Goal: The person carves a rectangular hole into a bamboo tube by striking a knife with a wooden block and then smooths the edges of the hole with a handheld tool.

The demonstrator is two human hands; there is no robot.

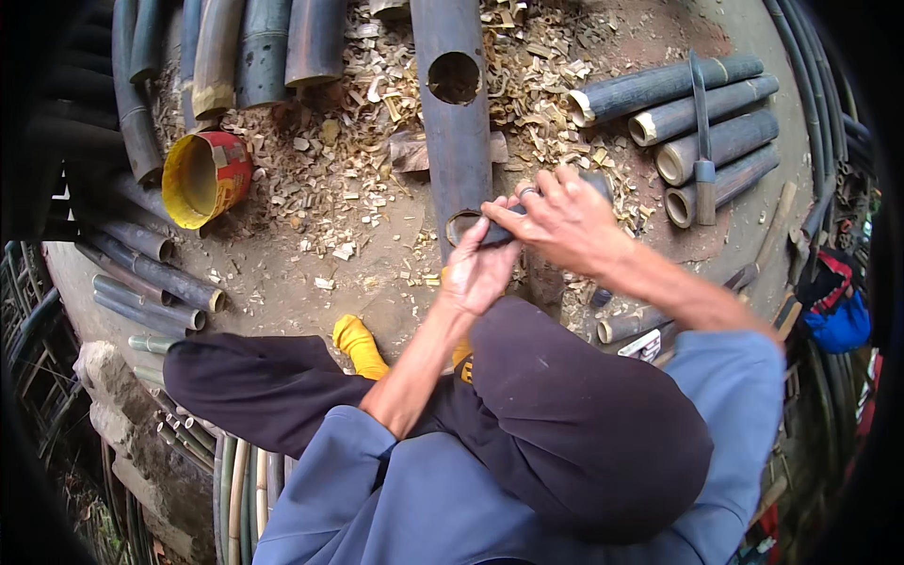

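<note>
A thick dark bamboo pole [443,141] runs from the top of the view down to my hands, with a round hole cut in its upper face. A second round opening shows beside my left fingers. My left hand [480,273] is closed, palm up, around the near end of a short dark piece [504,228] that looks like a bamboo tube. My right hand [570,221] grips the same piece from above, fingers wrapped over it. The piece slants up to the right, partly hidden by my fingers. I cannot tell whether it touches the pole.
Wood chips [348,169] litter the ground around the pole. To the left lies a tipped red and yellow bucket [226,174]. Several cut bamboo tubes [697,94] lie at the right, a long-bladed knife [702,122] across them. My yellow-socked foot [358,346] rests below.
</note>
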